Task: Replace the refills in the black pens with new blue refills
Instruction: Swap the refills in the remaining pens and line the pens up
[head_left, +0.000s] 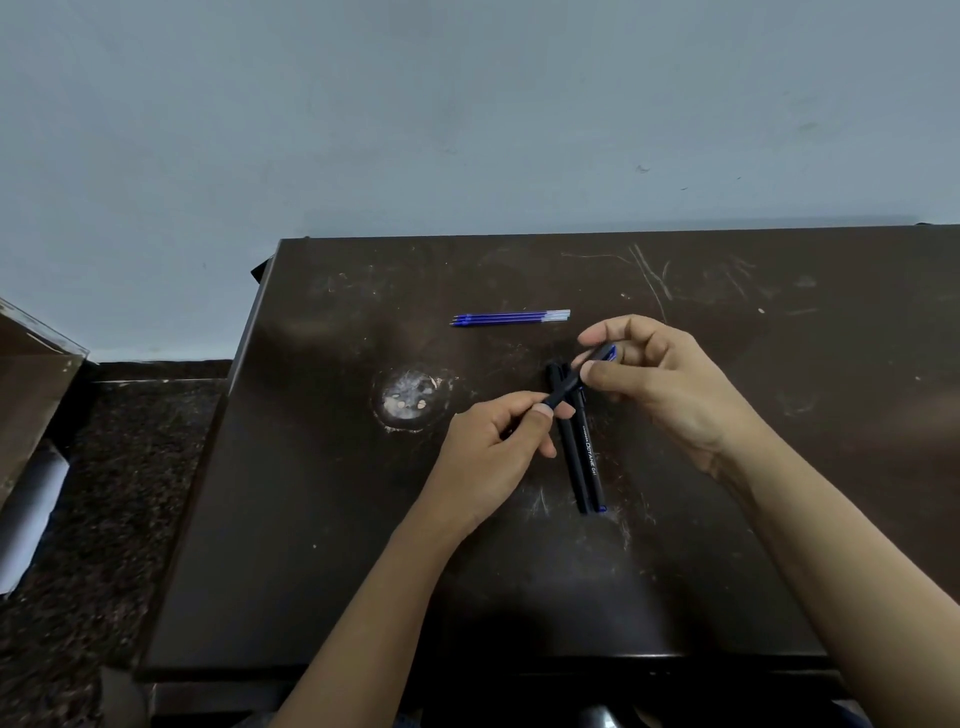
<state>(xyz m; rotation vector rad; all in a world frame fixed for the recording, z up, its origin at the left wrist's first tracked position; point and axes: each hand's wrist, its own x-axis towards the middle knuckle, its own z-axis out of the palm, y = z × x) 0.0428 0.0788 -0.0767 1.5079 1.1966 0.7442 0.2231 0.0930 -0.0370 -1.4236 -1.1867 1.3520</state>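
Dark brown and badly scratched, the counter (363, 571) carries three blue refills (511, 317) lying side by side toward the back, tips pointing left, apart from the hands. Nearer the person, a black pen (569, 384) is held slanted above the counter between both hands. The left hand (493, 452) pinches its lower end between thumb and forefinger. The right hand (670, 384) grasps the upper end, where a blue part shows, with its fingers (597, 374) curled round it. Directly beneath the held pen, two other pens (584, 462) lie close together on the counter, running toward the person, one printed with white lettering. A pale worn patch (410, 397) marks the surface left of the hands. Behind the counter rises a pale blue wall (467, 130).
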